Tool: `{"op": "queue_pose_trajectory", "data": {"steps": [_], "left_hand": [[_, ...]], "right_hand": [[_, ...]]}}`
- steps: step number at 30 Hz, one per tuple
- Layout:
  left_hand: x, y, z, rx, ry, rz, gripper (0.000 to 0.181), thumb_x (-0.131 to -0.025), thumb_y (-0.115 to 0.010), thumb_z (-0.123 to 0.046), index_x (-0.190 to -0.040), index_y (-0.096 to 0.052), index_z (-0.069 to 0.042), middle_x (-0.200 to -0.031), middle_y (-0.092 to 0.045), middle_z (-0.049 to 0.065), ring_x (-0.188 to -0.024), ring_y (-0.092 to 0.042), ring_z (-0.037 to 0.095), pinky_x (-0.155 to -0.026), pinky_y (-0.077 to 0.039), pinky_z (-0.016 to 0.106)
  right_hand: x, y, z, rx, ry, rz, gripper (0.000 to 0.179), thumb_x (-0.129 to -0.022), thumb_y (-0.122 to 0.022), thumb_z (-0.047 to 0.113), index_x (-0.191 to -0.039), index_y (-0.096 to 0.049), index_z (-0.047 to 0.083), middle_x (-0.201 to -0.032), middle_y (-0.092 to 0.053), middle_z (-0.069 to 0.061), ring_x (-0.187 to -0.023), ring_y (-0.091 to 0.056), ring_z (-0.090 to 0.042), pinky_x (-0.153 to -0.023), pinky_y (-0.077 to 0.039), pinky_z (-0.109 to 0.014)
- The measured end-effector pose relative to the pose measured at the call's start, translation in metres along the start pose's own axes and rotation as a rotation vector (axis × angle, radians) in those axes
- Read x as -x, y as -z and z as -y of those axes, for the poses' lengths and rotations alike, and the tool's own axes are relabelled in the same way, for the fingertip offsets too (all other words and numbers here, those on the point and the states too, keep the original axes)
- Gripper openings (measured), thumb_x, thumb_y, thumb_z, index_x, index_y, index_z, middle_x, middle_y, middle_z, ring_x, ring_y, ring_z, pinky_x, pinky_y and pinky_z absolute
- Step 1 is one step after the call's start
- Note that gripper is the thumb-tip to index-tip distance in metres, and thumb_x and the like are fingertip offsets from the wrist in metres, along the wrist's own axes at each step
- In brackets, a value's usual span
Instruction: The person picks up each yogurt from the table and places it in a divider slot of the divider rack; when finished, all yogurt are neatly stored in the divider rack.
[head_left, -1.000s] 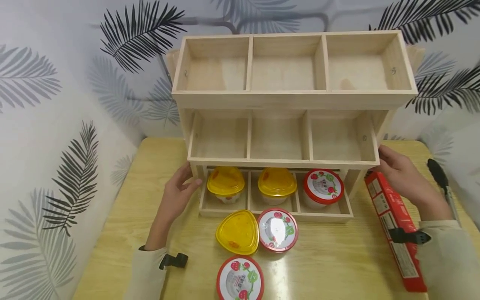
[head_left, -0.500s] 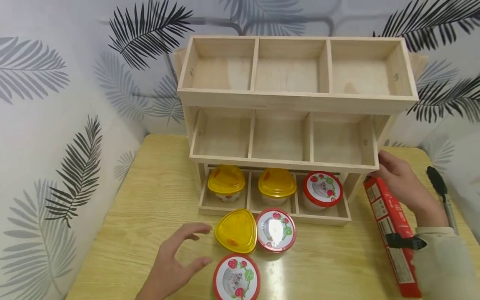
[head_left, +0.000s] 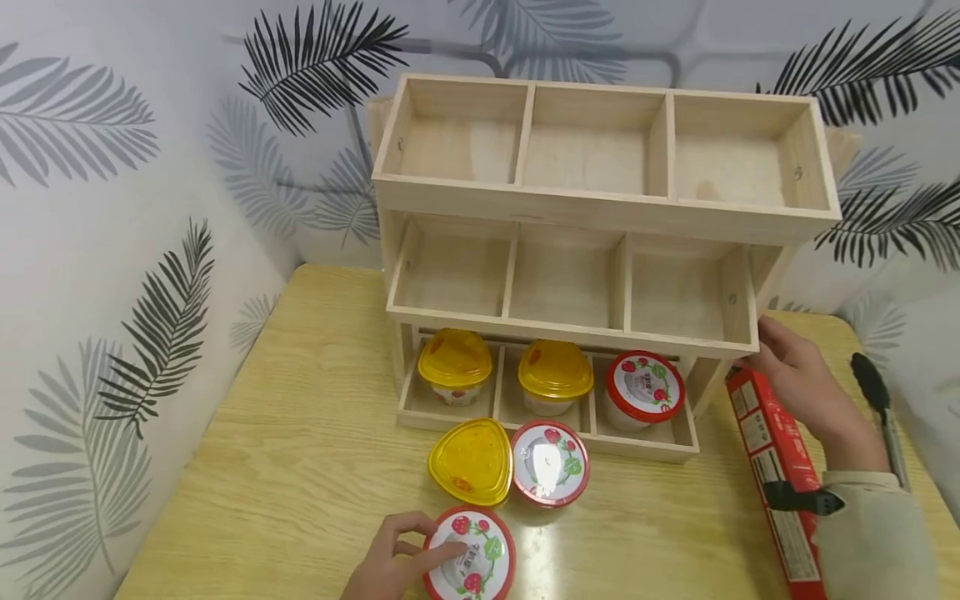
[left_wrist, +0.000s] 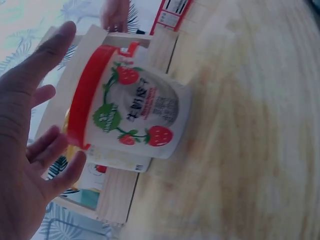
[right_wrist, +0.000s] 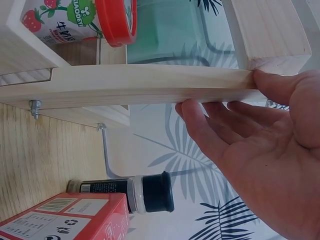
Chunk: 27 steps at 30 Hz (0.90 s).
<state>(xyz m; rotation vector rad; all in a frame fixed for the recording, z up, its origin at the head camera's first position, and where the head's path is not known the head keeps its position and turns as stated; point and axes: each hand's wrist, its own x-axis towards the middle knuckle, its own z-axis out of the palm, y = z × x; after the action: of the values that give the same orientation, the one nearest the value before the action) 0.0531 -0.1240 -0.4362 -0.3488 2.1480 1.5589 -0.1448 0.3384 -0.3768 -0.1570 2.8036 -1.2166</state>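
Standing apart at the rim of the strawberry tub (head_left: 482, 565), the fingers (left_wrist: 69, 174) of my left hand (head_left: 386, 562) show no grip, thumb (head_left: 438, 557) over the lid (left_wrist: 90, 95); contact I cannot tell. Gripping the cup wall (left_wrist: 132, 120) below the lid should, I judge, hold best. My right hand (head_left: 806, 392) pinches a side upright (right_wrist: 150, 82) of the wooden rack (head_left: 600, 205). The tub sits toward the near edge of the table (head_left: 300, 400), the rack along the far edge, a red box (head_left: 776, 475) by the right edge.
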Motion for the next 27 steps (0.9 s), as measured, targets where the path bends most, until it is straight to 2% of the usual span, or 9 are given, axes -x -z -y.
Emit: {"op": "queue_pose_trajectory", "data": {"steps": [1,2,7,10,13,16,20,25,27], "left_hand": [[-0.001,-0.004,0.0,-0.015,0.024,-0.051,0.059,-0.081,-0.079,-0.054,-0.116,-0.055,-0.013,-0.126,-0.047,0.009,-0.107,-0.049,0.032,-0.086,-0.048,0.048],[-0.002,-0.007,-0.002,0.029,0.128,-0.108,0.061,-0.078,-0.079,-0.056,-0.114,-0.053,-0.014,-0.124,-0.046,0.009,-0.107,-0.049,0.03,-0.087,-0.046,0.049],[-0.007,-0.013,0.001,-0.06,0.156,-0.174,0.071,-0.073,-0.081,-0.06,-0.119,-0.053,-0.013,-0.13,-0.047,0.015,-0.11,-0.049,0.036,-0.087,-0.046,0.055],[-0.009,-0.013,0.005,-0.06,0.176,-0.122,0.081,-0.075,-0.078,-0.064,-0.133,-0.051,-0.015,-0.137,-0.051,0.015,-0.115,-0.049,0.038,-0.09,-0.045,0.058],[-0.014,-0.012,0.009,-0.007,0.211,-0.009,0.092,-0.078,-0.072,-0.068,-0.146,-0.044,-0.012,-0.136,-0.054,0.013,-0.115,-0.051,0.036,-0.095,-0.044,0.059],[-0.019,-0.011,0.015,0.083,0.209,0.109,0.093,-0.085,-0.067,-0.066,-0.149,-0.04,-0.005,-0.13,-0.056,0.011,-0.111,-0.052,0.032,-0.1,-0.042,0.057],[-0.023,-0.01,0.02,0.176,0.157,0.201,0.082,-0.091,-0.063,-0.058,-0.147,-0.043,-0.002,-0.122,-0.061,0.006,-0.108,-0.053,0.025,-0.102,-0.043,0.05],[-0.026,-0.008,0.021,0.242,0.128,0.264,0.07,-0.094,-0.066,-0.05,-0.143,-0.049,-0.002,-0.109,-0.067,0.003,-0.095,-0.062,0.017,-0.088,-0.053,0.034],[-0.023,-0.008,0.021,0.222,0.164,0.257,0.074,-0.09,-0.07,-0.052,-0.142,-0.05,-0.004,-0.105,-0.067,0.003,-0.089,-0.064,0.015,-0.081,-0.055,0.03]], "right_hand": [[0.0,0.0,0.0,0.005,-0.002,-0.001,0.059,-0.109,-0.038,0.033,-0.16,-0.019,0.008,-0.151,-0.038,-0.03,-0.124,-0.05,-0.053,-0.096,-0.044,-0.065],[0.0,0.0,0.0,0.012,-0.002,-0.002,0.059,-0.109,-0.038,0.033,-0.16,-0.02,0.008,-0.151,-0.039,-0.03,-0.124,-0.05,-0.053,-0.095,-0.046,-0.063],[-0.001,-0.001,0.001,0.03,-0.003,-0.006,0.06,-0.109,-0.039,0.034,-0.16,-0.021,0.009,-0.15,-0.041,-0.028,-0.123,-0.052,-0.05,-0.09,-0.056,-0.039],[0.0,-0.001,0.001,0.011,-0.019,-0.009,0.061,-0.109,-0.038,0.036,-0.16,-0.019,0.009,-0.151,-0.04,-0.029,-0.125,-0.05,-0.051,-0.095,-0.051,-0.053],[0.0,-0.001,0.001,0.003,-0.037,-0.011,0.062,-0.109,-0.037,0.038,-0.16,-0.017,0.01,-0.152,-0.038,-0.029,-0.126,-0.049,-0.051,-0.097,-0.046,-0.061],[0.001,-0.001,-0.001,0.005,-0.03,-0.013,0.062,-0.108,-0.038,0.038,-0.16,-0.018,0.01,-0.152,-0.039,-0.028,-0.127,-0.049,-0.05,-0.094,-0.054,-0.038],[0.001,-0.002,-0.003,0.005,-0.011,-0.02,0.061,-0.109,-0.039,0.036,-0.16,-0.02,0.009,-0.151,-0.04,-0.028,-0.125,-0.051,-0.046,-0.079,-0.047,-0.009],[0.002,-0.003,-0.004,0.0,-0.006,-0.022,0.06,-0.109,-0.038,0.035,-0.16,-0.02,0.008,-0.151,-0.04,-0.028,-0.124,-0.052,-0.044,-0.079,-0.047,-0.008],[0.002,-0.003,-0.004,-0.005,-0.004,-0.022,0.061,-0.109,-0.038,0.035,-0.16,-0.019,0.008,-0.152,-0.039,-0.028,-0.125,-0.051,-0.046,-0.079,-0.047,-0.008]]}}
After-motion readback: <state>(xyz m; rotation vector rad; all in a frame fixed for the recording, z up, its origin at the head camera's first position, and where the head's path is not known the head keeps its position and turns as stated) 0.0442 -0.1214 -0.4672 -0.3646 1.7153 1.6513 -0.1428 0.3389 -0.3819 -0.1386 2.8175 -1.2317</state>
